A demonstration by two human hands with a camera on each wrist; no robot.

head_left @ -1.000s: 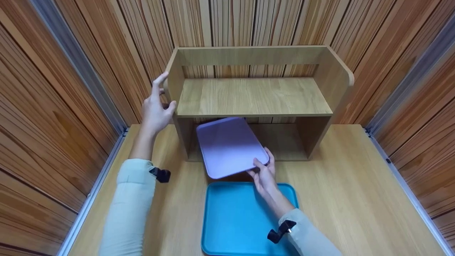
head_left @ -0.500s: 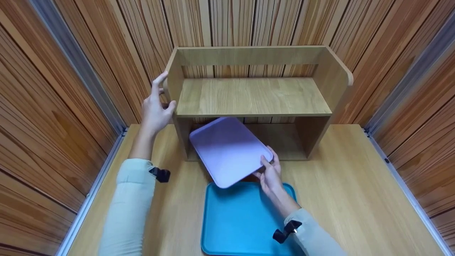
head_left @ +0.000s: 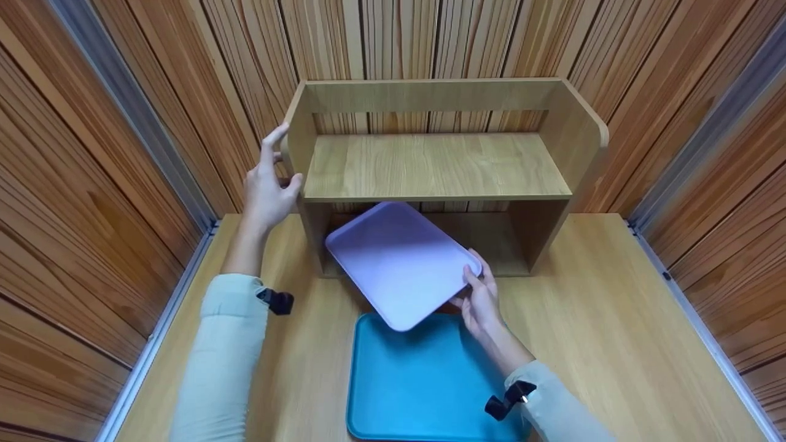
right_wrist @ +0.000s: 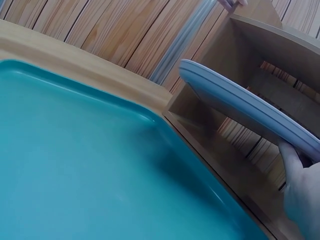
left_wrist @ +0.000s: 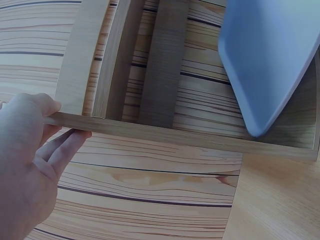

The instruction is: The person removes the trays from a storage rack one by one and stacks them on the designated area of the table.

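Observation:
A light purple tray (head_left: 402,261) hangs tilted, its back part inside the lower compartment of a two-tier wooden shelf (head_left: 439,166) and its front corner over a blue tray (head_left: 424,387). My right hand (head_left: 482,301) pinches the purple tray by its right corner, thumb on top and fingers beneath. The left hand (head_left: 269,190) grips the shelf's left side panel. In the left wrist view, thumb and fingers of that hand (left_wrist: 35,145) lie on either side of the panel's edge. Seen from the right wrist, the purple tray (right_wrist: 250,107) stays above the blue one.
The shelf and the blue tray stand on a light wooden table (head_left: 620,344). Wood-patterned walls (head_left: 73,184) close in the back and both sides, with metal rails (head_left: 153,344) along the side edges. The shelf's upper board (head_left: 436,166) lies just above the purple tray.
My right hand has moved right and slightly down. The purple tray has turned, and its front corner has come further out over the blue tray. The left hand has stayed on the shelf panel.

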